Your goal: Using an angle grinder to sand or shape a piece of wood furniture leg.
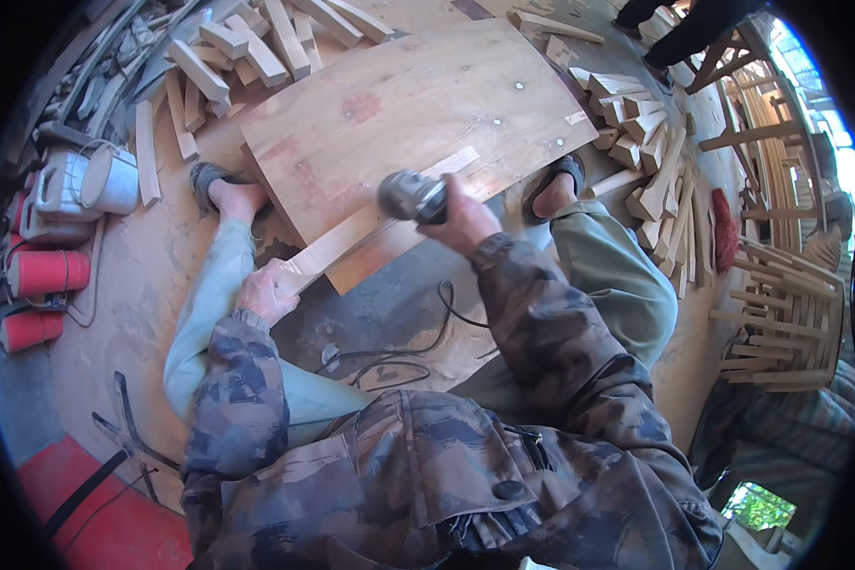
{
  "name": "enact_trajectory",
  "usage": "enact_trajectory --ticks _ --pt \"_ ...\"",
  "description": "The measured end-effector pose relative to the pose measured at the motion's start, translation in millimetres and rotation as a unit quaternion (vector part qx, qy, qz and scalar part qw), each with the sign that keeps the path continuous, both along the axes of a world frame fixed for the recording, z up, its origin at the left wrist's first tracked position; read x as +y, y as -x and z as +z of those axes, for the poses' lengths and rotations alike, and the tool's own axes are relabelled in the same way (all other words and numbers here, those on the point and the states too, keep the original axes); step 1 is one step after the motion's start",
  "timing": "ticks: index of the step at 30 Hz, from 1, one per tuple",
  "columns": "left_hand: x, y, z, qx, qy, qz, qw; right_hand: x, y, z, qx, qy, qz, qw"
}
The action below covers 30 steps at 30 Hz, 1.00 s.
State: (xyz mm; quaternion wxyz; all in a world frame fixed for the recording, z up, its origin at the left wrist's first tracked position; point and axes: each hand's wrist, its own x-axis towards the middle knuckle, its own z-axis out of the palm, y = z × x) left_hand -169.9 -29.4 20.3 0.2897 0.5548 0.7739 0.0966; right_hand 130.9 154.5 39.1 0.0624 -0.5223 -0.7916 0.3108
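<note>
My right hand (463, 220) is wrapped round a handheld power tool that looks like an angle grinder (409, 194), its metal head over a pale wooden strip (340, 243). The strip lies slantwise along the near edge of a low plywood work surface (418, 90). At its near left end, my left hand (269, 293) is closed on the wood. The tool's working face is hidden, so I cannot tell whether it touches the strip. A black cord (404, 353) loops across the floor between my legs.
Cut wood lies heaped beyond the board at the left (247, 57) and at its right (648, 157). Red buckets (52, 273) and a white bucket (110, 180) stand at far left. Another person's legs (698, 43) show at upper right, near stacked wooden frames (784, 328).
</note>
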Motion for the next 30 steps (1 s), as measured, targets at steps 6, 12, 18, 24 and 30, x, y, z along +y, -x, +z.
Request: enact_trajectory --ticks 6,12,18,24,30 --pt "-3 2 -5 -0.033 0.001 -0.01 0.999 24 -20 -3 -0.005 -0.012 -0.049 0.999" --pt "-1 1 -5 -0.03 -0.015 -0.011 0.999 59 -41 -1 -0.054 -0.009 -0.115 0.992" --pt "-5 -5 -5 -0.043 0.006 0.009 0.999 81 -60 -1 -0.008 0.009 -0.23 0.973" --pt "-6 -2 -6 0.001 0.001 0.005 1.0 18 -11 -1 0.049 0.007 -0.006 0.999" --pt "-6 1 -7 -0.013 -0.001 -0.003 1.0 -4 -9 4 0.008 0.035 0.029 0.999"
